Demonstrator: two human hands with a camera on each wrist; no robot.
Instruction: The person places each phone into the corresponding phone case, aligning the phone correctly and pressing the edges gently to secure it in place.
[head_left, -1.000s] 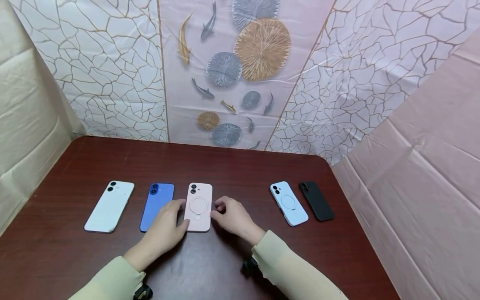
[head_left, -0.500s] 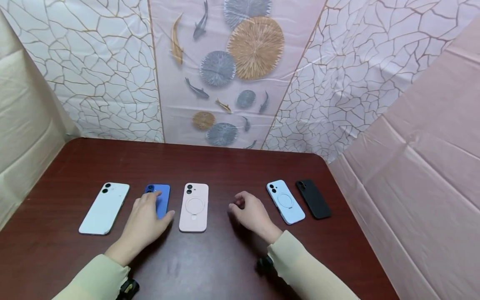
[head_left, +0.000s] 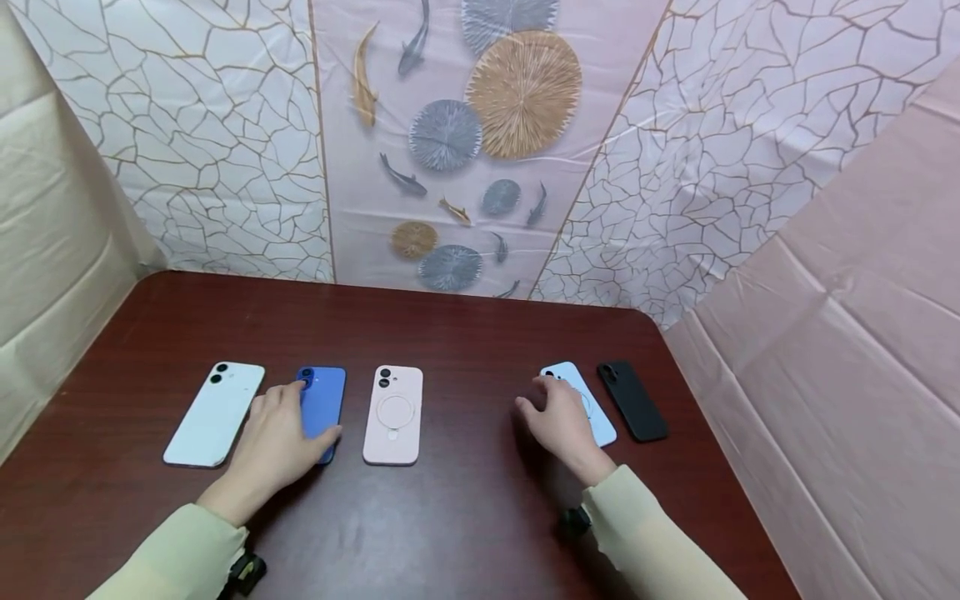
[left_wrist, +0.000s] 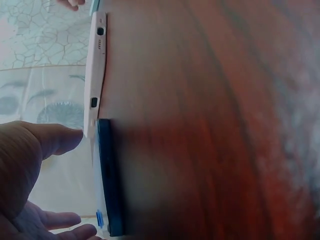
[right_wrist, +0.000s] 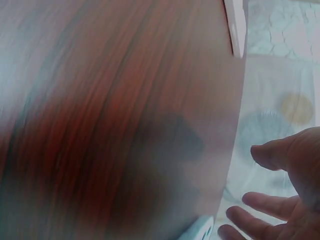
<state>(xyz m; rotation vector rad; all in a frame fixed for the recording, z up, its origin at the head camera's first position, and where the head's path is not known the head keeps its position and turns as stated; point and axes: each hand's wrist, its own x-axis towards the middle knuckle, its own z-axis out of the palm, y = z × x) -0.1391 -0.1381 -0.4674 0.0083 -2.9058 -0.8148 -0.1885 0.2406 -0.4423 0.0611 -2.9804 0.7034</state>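
My left hand point(head_left: 273, 442) is over the blue phone point(head_left: 324, 404), fingers and thumb spread across its width and covering its lower left part. In the left wrist view the thumb stands apart from that phone's dark edge point(left_wrist: 111, 185). My right hand point(head_left: 564, 427) hovers at the light blue phone point(head_left: 602, 429), hiding much of its left side and part of the ring on its back. Nothing sits between the right thumb and fingers. Between the hands lies a pink phone point(head_left: 392, 437) with a ring on its back.
A white phone point(head_left: 213, 417) lies left of my left hand, and a black phone point(head_left: 632, 402) lies right of the light blue one. The dark red wooden table point(head_left: 450, 517) ends at a patterned cloth point(head_left: 480, 208) behind, with plain cloth point(head_left: 840, 375) along the right.
My left hand has moved left from between the blue and pink phones to over the blue one. The right hand has gone right, from beside the pink phone to the light blue one.
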